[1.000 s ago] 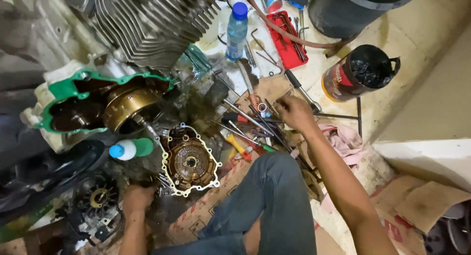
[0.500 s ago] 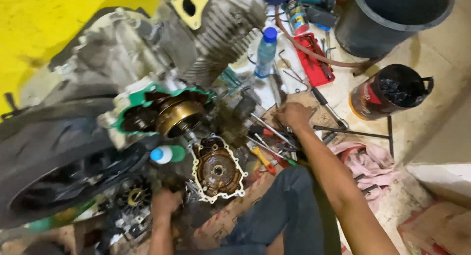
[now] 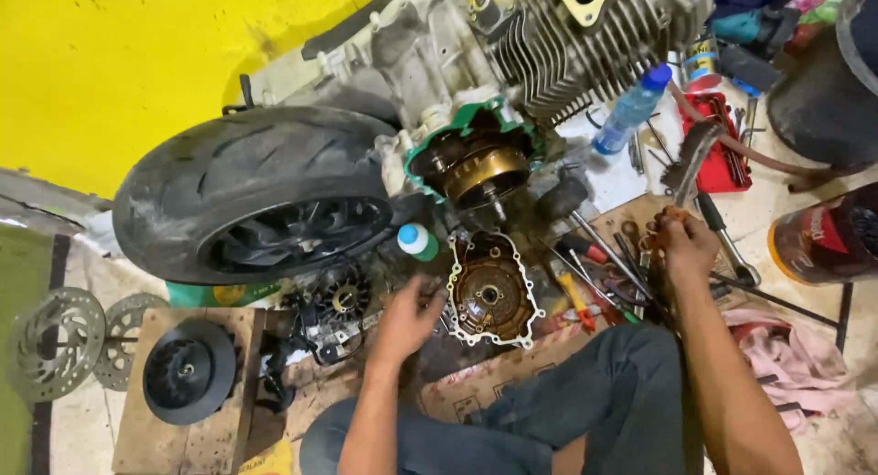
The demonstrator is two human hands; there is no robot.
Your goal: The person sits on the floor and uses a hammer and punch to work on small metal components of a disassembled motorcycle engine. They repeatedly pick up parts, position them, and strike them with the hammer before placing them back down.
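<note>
Engine side cover [image 3: 489, 292], brown inside with a pale gasket rim, lies face up on the cardboard [image 3: 512, 370] between the person's 2 hands, just below the opened engine. Left hand [image 3: 407, 320] rests at the cover's left edge, fingers bent loosely downward; whether they pinch anything cannot be told. Right hand [image 3: 681, 246] is to the right of the cover, over a scatter of hand tools [image 3: 594, 265], its fingers curled closed around a small orange-brown item whose kind is too small to make out.

Above the cover, the engine [image 3: 512, 82] lies on its side: a green gasket [image 3: 462, 128] rings the open case, in which a brass-coloured rotor [image 3: 485, 173] shows, and a finned cylinder [image 3: 585, 36] extends to the upper right. The rear tyre [image 3: 247, 187] on its black wheel sits at the left of the engine. A small white-capped green bottle [image 3: 418, 241] stands just beside the cover's upper-left corner. A clear water bottle with a blue cap [image 3: 631, 109] lies to the right of the cylinder, near a red tool tray [image 3: 718, 150]. At far left, 2 brake discs [image 3: 69, 342] lie on the floor beside a black pulley [image 3: 187, 370] on a wooden board [image 3: 183, 438]. A pink rag [image 3: 791, 361] lies at the right, below a black-and-red container [image 3: 823, 242].
</note>
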